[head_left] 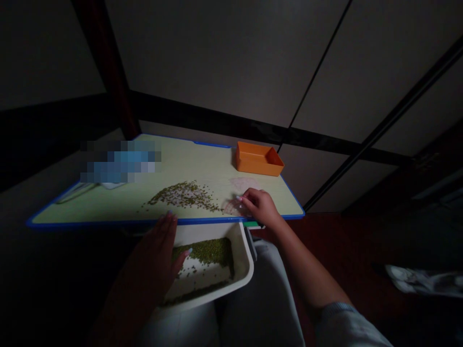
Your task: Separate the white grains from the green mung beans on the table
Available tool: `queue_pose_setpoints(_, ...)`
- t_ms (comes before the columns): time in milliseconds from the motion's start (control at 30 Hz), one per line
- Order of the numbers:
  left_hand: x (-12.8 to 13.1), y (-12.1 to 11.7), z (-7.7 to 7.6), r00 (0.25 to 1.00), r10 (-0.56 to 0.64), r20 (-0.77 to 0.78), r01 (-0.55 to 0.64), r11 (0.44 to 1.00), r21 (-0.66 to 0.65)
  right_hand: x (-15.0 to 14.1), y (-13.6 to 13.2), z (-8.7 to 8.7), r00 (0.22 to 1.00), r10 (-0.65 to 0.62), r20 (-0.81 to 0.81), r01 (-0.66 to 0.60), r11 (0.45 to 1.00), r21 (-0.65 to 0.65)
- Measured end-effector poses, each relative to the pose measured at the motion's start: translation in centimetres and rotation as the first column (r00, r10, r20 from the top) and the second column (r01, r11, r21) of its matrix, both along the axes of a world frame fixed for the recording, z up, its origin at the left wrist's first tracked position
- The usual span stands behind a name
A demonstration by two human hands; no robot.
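A pale table [108, 202] with a blue edge carries a scatter of small green beans [183, 194]. Below its near edge, on my lap, sits a white tray [243, 260] partly filled with the same green beans [206, 250]. My left hand [157, 255] grips the tray's left rim, fingers reaching up to the table edge and the thumb inside the tray. My right hand [259, 205] rests on the table near its front edge, fingers curled on a thin clear plastic piece [233, 207] just right of the bean scatter.
An orange open box [257, 159] stands at the table's far right corner. A blurred-out blue item [119, 161] lies at the far left, over a white object [112, 185]. Dark wall panels rise behind. White cloth [423, 279] lies on the floor at right.
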State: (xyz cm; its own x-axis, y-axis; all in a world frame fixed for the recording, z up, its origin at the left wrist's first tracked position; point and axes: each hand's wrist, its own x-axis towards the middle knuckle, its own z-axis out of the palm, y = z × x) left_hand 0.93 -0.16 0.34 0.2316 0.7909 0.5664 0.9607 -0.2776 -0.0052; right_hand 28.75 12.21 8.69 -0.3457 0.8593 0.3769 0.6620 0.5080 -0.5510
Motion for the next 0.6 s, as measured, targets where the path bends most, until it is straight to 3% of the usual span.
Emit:
queue_pose_setpoints(267, 0.0, -0.1, -0.2, 0.999, -0.003, 0.039, 0.003, 1.0, -0.011, 1.9, -0.4, -0.7, 0.988, -0.153, -0.017, 0.152, 0.987, -0.043)
queue_pose_setpoints(600, 0.1, -0.1, 0.2, 1.0, 0.005, 0.019, -0.005, 1.0, -0.029, 0.6, -1.0, -0.6, 0.991, -0.134, 0.021, 0.135, 0.99, -0.047)
